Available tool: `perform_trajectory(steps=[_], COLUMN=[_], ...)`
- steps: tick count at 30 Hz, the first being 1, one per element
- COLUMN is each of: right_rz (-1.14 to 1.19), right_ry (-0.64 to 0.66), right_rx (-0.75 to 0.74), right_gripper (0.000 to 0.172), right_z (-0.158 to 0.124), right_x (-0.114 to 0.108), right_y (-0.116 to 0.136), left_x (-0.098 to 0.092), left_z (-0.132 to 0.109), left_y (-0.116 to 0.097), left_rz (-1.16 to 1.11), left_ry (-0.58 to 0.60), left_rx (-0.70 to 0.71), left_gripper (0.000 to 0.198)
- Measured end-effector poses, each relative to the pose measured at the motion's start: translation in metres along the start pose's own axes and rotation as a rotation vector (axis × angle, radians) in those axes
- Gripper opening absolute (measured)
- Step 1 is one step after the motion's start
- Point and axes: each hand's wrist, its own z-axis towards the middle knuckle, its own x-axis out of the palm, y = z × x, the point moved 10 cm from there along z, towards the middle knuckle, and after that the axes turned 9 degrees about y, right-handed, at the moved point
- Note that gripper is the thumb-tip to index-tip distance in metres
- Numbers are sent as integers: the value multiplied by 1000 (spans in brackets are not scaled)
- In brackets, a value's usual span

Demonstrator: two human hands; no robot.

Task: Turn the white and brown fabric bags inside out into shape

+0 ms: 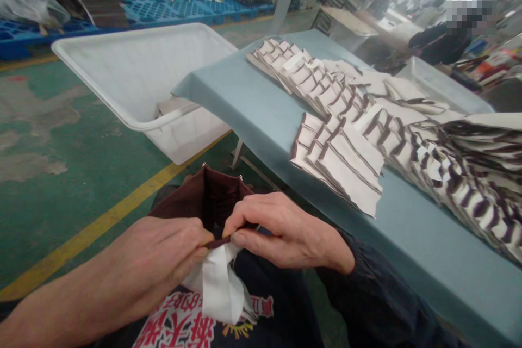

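Maroon pouch [204, 196] is pinched by left hand [163, 261] and right hand [285, 234]; white tub [138, 32] holds pale flat pieces [175, 106].

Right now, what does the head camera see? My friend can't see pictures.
The left hand and right hand pinch the rim of a dark red pouch over the lap, a white strip hanging below. A blue-grey table beside them holds rows of overlapping white-and-brown pieces; a white tub stands beyond.

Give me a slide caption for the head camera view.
Left hand and right hand pinch a maroon pouch above white fabric, beside a blue table of folded pieces.
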Motion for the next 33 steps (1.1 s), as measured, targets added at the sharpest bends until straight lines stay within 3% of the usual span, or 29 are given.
perform_trajectory(steps=[3,7,12,15,20,28,33], right_rz=[15,172,337,131,-240,-405,-495], right_ry=[-30,-40,-27,-82,-152,-208,-246], right_rx=[12,34,40,-33,-112,-152,-202], right_gripper=[41,54,42,24,32,30,30], right_z=[6,20,23,16,5,3,2], right_x=[4,24,42,32,17,19,18], right_y=[-6,-18,-22,-10,7,20,30], left_x=[3,1,5,7,14,20,24], left_z=[1,-3,-11,-9,-4,1,-20], left_y=[-8,5,24,27,32,28,50], left_rz=[57,-32,-248,-382,-419,-371,-402], left_ry=[29,-13,13,23,92,180,195], left_rx=[68,-27,-134,-133,-170,-254,-419], left_gripper=[62,50,41,37,36,51,59])
